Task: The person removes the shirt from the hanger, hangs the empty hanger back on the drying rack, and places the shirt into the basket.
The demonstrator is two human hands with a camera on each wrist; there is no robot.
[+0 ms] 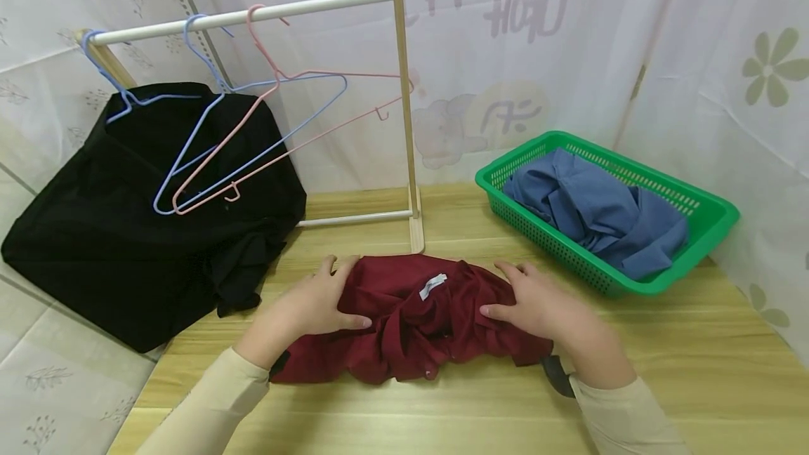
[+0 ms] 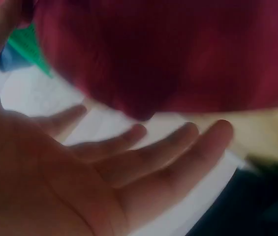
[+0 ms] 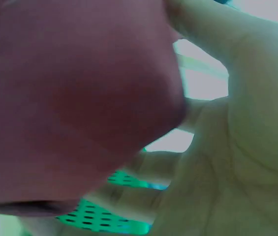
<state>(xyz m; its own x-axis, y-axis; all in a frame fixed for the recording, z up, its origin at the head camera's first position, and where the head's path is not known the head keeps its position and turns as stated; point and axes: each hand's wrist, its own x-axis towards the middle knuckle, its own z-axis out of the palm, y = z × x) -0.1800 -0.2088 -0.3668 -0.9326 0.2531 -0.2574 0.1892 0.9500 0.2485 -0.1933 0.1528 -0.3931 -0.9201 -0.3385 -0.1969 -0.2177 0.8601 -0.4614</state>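
A crumpled dark red garment (image 1: 404,314) with a white label near its collar lies on the table between both hands. At its left end is my left hand (image 1: 319,304), thumb over the cloth and the other fingers spread along its far side. In the left wrist view those fingers (image 2: 163,162) look straight and apart, below the red cloth (image 2: 178,54). My right hand (image 1: 531,300) is at the garment's right end, thumb on the cloth. The right wrist view shows red cloth (image 3: 79,103) covering part of the fingers of that hand (image 3: 212,162).
Behind the garment stands a rack (image 1: 404,104) with a white rail. From it hang a black garment (image 1: 189,230) on a blue hanger, an empty blue hanger (image 1: 205,114) and a pink hanger (image 1: 253,107). At right, a green basket (image 1: 708,230) holds blue cloth (image 1: 594,209).
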